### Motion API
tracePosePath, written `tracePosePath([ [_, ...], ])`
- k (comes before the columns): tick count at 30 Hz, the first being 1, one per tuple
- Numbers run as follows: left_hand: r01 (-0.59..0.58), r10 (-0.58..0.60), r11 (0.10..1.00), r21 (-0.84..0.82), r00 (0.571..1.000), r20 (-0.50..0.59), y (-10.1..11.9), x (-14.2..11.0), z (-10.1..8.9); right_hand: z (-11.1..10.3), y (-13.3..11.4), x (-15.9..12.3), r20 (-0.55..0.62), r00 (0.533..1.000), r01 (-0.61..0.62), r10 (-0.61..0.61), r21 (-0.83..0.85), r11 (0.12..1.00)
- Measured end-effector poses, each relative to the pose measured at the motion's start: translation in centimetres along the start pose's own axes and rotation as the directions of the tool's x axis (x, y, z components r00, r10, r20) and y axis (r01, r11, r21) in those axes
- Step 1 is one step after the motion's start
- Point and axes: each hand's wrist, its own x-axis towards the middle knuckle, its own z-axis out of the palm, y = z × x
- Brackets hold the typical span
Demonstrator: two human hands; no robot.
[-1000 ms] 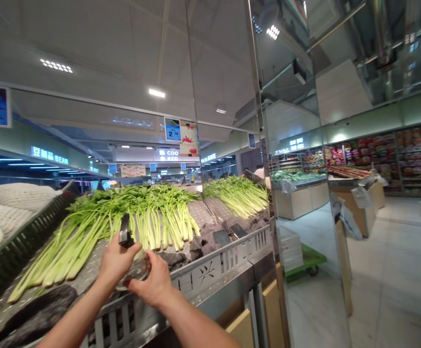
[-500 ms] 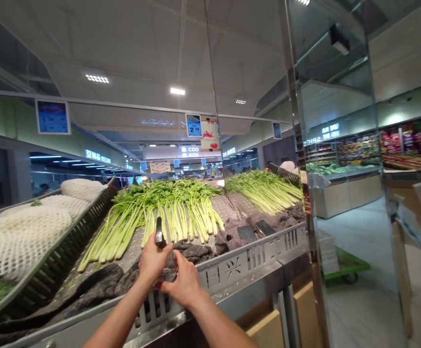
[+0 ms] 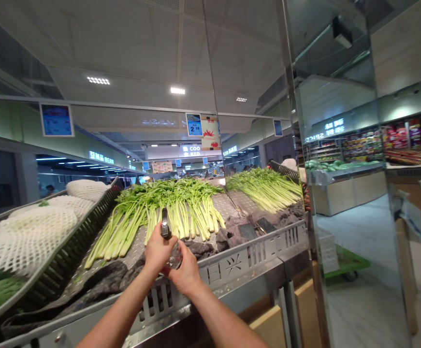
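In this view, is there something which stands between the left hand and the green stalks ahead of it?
Only something low: crumpled dark cloth lies in front of the green stalks. The dark object in the left hand also overlaps them in view; nothing else visible stands between.

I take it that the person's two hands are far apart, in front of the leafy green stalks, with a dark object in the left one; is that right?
Not quite: the head view shows the left hand and right hand close together, in front of the leafy green stalks, with the dark object in the left one.
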Motion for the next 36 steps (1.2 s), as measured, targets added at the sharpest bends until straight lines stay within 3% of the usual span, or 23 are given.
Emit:
tracePosePath([
  [5,-0.034,0.034,0.999,-0.005,0.999,0.013,1.7,0.0,-0.4,-0.1,0.0,0.0,-0.06,0.998,-0.016,0.02,0.066,0.998],
  [13,-0.082,0.088,0.991,-0.108,0.994,0.059,2.7,-0.6,1.1,-2.1,0.8,-0.1,-0.086,0.996,-0.005,0.014,0.107,0.994],
  [18,-0.11,0.122,0.976,-0.19,0.991,0.052,4.3,-0.6,2.0,-3.7,1.1,0.3,-0.134,0.991,0.014,-0.008,0.042,0.999],
  [26,-0.105,0.116,0.984,-0.146,0.991,0.067,7.5,-0.3,3.4,-6.8,1.2,0.7,-0.179,0.984,-0.024,0.021,-0.012,1.0],
  [36,-0.12,0.145,0.969,-0.215,0.984,0.104,8.9,-1.6,5.0,-8.6,2.4,-0.1,-0.259,0.965,0.016,-0.033,-0.066,0.998],
])
